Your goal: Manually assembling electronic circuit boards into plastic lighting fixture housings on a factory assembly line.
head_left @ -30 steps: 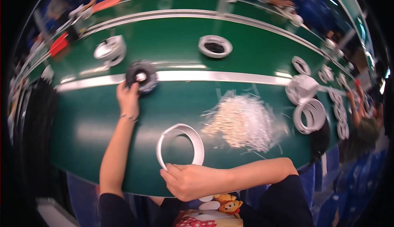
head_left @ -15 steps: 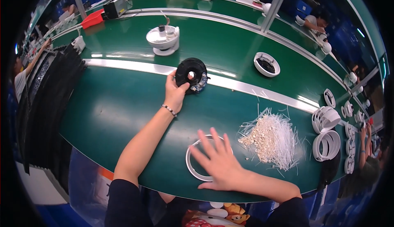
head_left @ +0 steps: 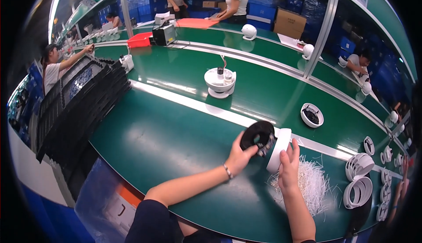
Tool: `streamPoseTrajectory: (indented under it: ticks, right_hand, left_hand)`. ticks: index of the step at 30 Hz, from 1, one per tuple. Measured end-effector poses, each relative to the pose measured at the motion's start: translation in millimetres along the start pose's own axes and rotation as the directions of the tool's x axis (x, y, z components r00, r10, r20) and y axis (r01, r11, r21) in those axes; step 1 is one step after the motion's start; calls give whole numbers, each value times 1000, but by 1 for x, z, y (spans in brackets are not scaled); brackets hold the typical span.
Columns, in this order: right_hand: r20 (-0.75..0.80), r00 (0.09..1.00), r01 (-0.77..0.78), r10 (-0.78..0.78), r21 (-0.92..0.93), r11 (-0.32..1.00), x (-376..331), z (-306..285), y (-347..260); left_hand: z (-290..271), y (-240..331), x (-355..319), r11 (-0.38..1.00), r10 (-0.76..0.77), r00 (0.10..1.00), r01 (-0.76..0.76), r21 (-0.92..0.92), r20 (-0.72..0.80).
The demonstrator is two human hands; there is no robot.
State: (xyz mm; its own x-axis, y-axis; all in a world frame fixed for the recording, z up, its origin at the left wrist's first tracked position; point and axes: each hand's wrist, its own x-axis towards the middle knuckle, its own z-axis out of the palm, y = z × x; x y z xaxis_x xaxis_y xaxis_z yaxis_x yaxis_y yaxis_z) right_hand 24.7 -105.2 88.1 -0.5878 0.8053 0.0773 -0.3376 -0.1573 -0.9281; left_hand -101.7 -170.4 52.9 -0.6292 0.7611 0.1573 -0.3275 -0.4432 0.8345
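My left hand grips a round black disc by its lower left edge, thumb across its face. A small circuit board sits along the disc's right side. Just beside it, my right hand holds a white plastic ring on edge, with fingers around its right side. Disc and ring are raised over the table and very close; whether they touch I cannot tell. Behind my right hand lies a loose heap of thin white strips, partly hidden by my wrist.
White rings stand at the right. A white shell with a black part and a white unit with wires sit on the far belt. Black trays are stacked at left. Other people work beyond the line.
My right hand has picked the white ring up off the table and brought it beside the black disc. The disc has turned in my left hand. The whole view has shifted.
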Motion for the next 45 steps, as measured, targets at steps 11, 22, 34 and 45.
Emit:
streamPoseTrajectory:
  ticks: [11,22,34,45]
  right_hand:
    - [176,976,211,-131,-594,776,-1,-6,8]
    - [309,947,299,-89,-744,598,-10,-8,-6]
    - [437,847,527,-302,-763,375,-8,10,4]
    - [473,849,528,-237,-726,441,-4,-1,4]
  left_hand:
    - [-15,12,-4,539,-452,605,771,-340,656]
    - [-7,9,-7,589,-546,724,690,-421,422]
    - [-9,6,4,669,-461,806,590,-452,370]
    - [-10,3,2,631,-534,742,668,-393,405]
